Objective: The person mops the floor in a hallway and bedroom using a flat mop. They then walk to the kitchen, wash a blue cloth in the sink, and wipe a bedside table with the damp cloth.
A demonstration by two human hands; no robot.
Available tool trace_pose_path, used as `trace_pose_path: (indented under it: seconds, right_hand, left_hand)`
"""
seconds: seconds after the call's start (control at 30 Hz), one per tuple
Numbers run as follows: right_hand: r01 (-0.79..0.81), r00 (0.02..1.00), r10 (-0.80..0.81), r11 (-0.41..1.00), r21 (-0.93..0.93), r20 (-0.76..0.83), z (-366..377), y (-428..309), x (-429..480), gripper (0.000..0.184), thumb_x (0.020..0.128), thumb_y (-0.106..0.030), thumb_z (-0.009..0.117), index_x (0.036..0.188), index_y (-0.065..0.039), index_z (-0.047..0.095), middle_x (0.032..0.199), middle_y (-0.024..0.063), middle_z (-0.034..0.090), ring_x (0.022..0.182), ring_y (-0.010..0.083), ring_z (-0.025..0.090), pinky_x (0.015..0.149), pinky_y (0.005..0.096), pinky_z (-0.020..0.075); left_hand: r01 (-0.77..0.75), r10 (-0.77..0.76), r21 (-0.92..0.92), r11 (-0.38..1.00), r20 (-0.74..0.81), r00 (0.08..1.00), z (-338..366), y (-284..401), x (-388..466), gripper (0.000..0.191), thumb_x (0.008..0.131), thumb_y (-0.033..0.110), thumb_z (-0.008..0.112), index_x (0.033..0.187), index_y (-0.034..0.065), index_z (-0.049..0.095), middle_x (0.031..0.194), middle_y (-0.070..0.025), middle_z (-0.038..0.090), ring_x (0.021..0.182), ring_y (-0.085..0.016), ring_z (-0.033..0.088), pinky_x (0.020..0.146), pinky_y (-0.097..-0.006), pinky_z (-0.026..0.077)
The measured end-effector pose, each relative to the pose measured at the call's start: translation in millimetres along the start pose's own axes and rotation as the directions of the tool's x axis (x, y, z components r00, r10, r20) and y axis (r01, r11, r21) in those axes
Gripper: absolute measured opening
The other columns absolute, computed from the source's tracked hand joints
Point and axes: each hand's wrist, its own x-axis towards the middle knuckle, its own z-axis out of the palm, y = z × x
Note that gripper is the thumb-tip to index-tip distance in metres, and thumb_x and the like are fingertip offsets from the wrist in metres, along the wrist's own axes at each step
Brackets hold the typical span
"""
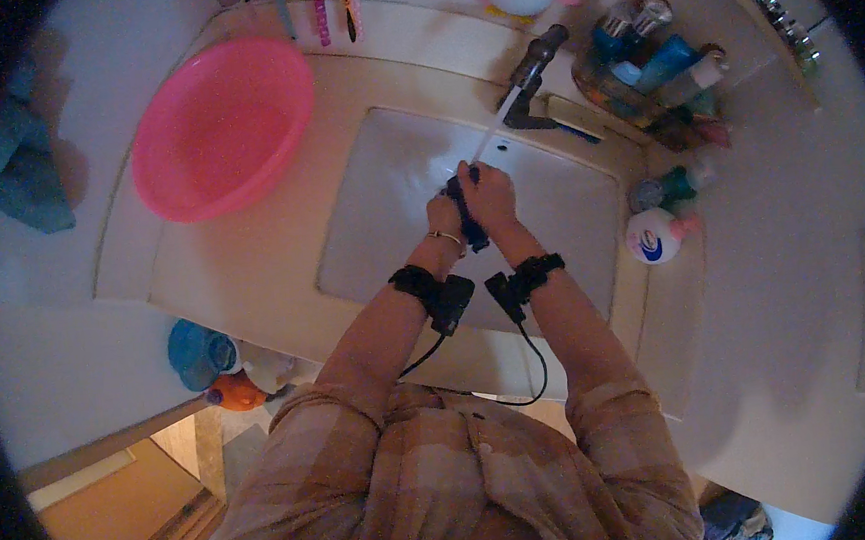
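Observation:
Over a white rectangular sink [390, 198], my left hand [445, 216] and my right hand [491, 194] both grip a dark, bunched item [467, 211], which looks like wet cloth. Water pours in a stream from the dark faucet [534, 60] down to the top of that item, by my right fingers. The item hangs a little below my hands, between the wrists. Each wrist wears a black strap with a small box and a cable. The fingertips of my left hand are partly hidden behind the item.
A pink plastic basin [223, 130] rests on the counter at the left. Right of the faucet stands a basket [593, 89] of bottles. A white pump bottle [654, 236] is at the sink's right side. A green cloth [27, 170] hangs at far left.

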Motion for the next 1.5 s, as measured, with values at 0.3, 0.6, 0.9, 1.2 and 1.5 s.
trace_pose_path:
  seconds: [0.3, 0.6, 0.9, 1.2, 1.5]
  right_hand:
    - [-0.136, 0.983, 0.130, 0.990, 0.035, 0.133, 8, 82, 12, 0.044, 0.092, -0.038, 0.048, 0.082, 0.001, 0.064, 0.077, 0.0260, 0.061, 0.075, 0.0432, 0.059, 0.067, 0.0479, 0.0467]
    - [-0.300, 0.950, 0.290, 0.738, 0.604, 0.117, 5, 53, 21, 0.054, 0.091, -0.048, 0.051, 0.093, 0.005, 0.063, 0.078, 0.0098, 0.061, 0.075, 0.0202, 0.059, 0.066, 0.0366, 0.0484]
    - [-0.172, 0.976, 0.068, 0.827, 0.535, 0.209, -4, -21, -28, 0.046, 0.081, -0.044, 0.065, 0.089, 0.002, 0.065, 0.083, 0.0192, 0.066, 0.079, 0.0322, 0.063, 0.075, 0.0395, 0.0489]
    - [-0.095, 0.990, 0.095, 0.995, -0.007, 0.103, 6, -17, -7, 0.043, 0.088, -0.041, 0.050, 0.086, -0.001, 0.066, 0.087, 0.0208, 0.066, 0.078, 0.0379, 0.064, 0.073, 0.0463, 0.0513]
    - [-0.128, 0.991, 0.133, 0.978, -0.165, 0.022, -15, 47, 36, 0.042, 0.091, -0.039, 0.048, 0.090, 0.000, 0.066, 0.088, 0.0227, 0.065, 0.081, 0.0392, 0.063, 0.076, 0.0449, 0.0499]
  left_hand:
    - [0.028, -0.034, -0.184, 0.983, -0.028, 0.999, -52, 68, -7, 0.035, 0.084, 0.028, 0.064, 0.099, -0.0025, 0.060, 0.085, -0.0118, 0.064, 0.076, -0.021, 0.061, 0.067, -0.0316, 0.049]
    - [0.335, -0.191, -0.568, 0.751, 0.298, 0.935, -48, 57, -23, 0.042, 0.089, 0.041, 0.055, 0.122, 0.0149, 0.052, 0.112, -0.0084, 0.061, 0.094, -0.025, 0.060, 0.078, -0.0433, 0.051]
    - [0.508, -0.097, -0.861, 0.011, 0.505, 0.858, -15, -6, 3, 0.036, 0.094, 0.041, 0.041, 0.104, 0.0112, 0.057, 0.099, -0.0075, 0.063, 0.090, -0.025, 0.061, 0.081, -0.0394, 0.051]
    - [0.000, -0.007, -0.150, 0.989, -0.047, 0.999, -31, 38, -17, 0.030, 0.092, 0.025, 0.046, 0.091, 0.0007, 0.062, 0.086, -0.0149, 0.065, 0.079, -0.024, 0.062, 0.067, -0.0379, 0.049]
    - [-0.067, 0.071, 0.137, 0.988, -0.025, 0.997, -69, 91, -24, 0.055, 0.078, 0.047, 0.066, 0.101, -0.0033, 0.059, 0.092, -0.0201, 0.066, 0.082, -0.030, 0.064, 0.075, -0.0405, 0.050]
